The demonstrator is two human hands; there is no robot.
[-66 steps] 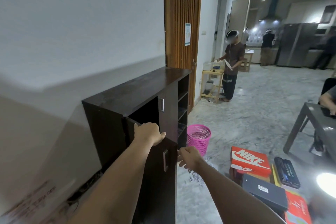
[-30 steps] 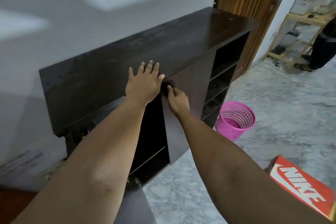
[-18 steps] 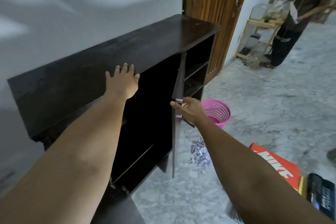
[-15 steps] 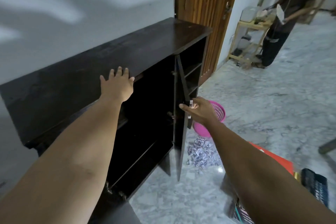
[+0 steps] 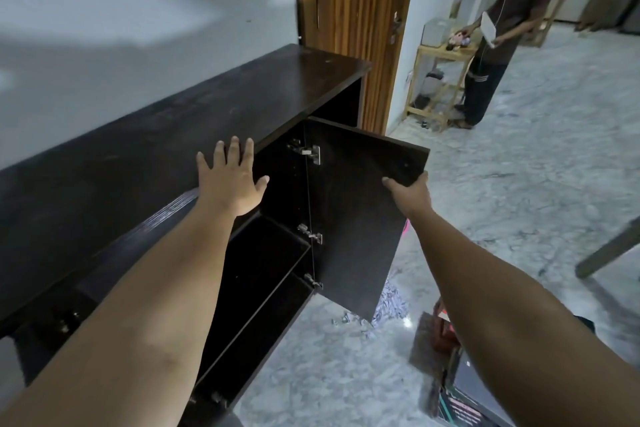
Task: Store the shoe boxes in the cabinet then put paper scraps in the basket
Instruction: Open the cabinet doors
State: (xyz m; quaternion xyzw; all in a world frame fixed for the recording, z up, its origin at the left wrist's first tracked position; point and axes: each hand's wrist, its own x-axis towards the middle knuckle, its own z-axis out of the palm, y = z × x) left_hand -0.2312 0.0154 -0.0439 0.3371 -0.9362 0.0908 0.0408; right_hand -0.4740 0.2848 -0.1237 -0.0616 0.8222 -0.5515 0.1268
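A dark brown cabinet (image 5: 145, 146) stands against the white wall. My left hand (image 5: 232, 180) lies flat, fingers spread, on its top front edge. The right cabinet door (image 5: 353, 218) is swung wide, and my right hand (image 5: 410, 192) grips its outer top corner. Inside, dark bare shelves (image 5: 263, 263) show. Paper scraps (image 5: 389, 305) lie on the floor below the door. A sliver of the pink basket (image 5: 404, 229) peeks out behind the door's edge. Shoe boxes (image 5: 440, 343) sit on the floor at lower right, mostly hidden by my right arm.
A wooden door (image 5: 349, 10) stands just past the cabinet. A person (image 5: 502, 31) stands by a small wooden rack (image 5: 436, 80) at the back right. A grey table leg (image 5: 609, 250) juts in at the right edge. The floor is grey marble (image 5: 519, 184).
My right hand has swung the right cabinet door from nearly edge-on to wide open, moving from its handle to its top corner. My left hand stays on the cabinet top.
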